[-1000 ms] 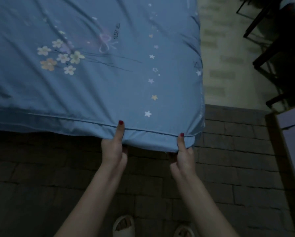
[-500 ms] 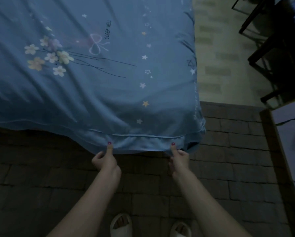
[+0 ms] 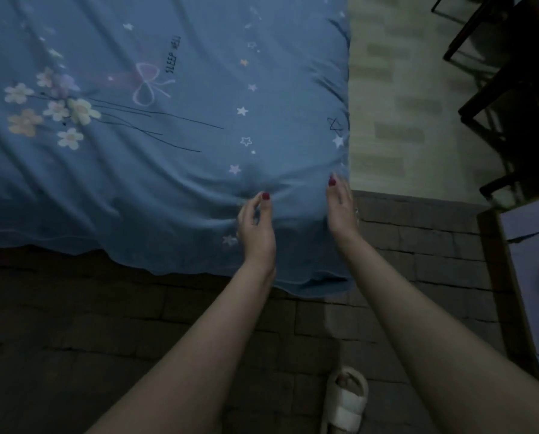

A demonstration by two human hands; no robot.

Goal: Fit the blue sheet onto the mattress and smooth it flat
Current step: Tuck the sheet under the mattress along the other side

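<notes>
The blue sheet [image 3: 174, 170], printed with flowers, a bow and stars, covers the mattress top. Its near hem hangs loose over the bed's edge, and creases run together just beyond my left fingertips. My left hand [image 3: 257, 225] is over the sheet near the right-hand corner. Its fingers are loosely curved, thumb and forefinger apart, and the forefinger tip touches the cloth. My right hand [image 3: 340, 205] lies at the very corner with straight fingers against the sheet's right edge. This hand is a little blurred.
A dark brick floor [image 3: 105, 324] lies in front of the bed and a pale patterned floor [image 3: 402, 104] to its right. Dark chair legs [image 3: 496, 98] stand at the upper right and a wooden-edged piece of furniture [image 3: 512, 277] at the right. My white slipper [image 3: 345, 402] is at the bottom.
Both hands let go of the hem they were pinching below the bed's edge and moved up onto the sheet's top near the corner. The hem now hangs loose.
</notes>
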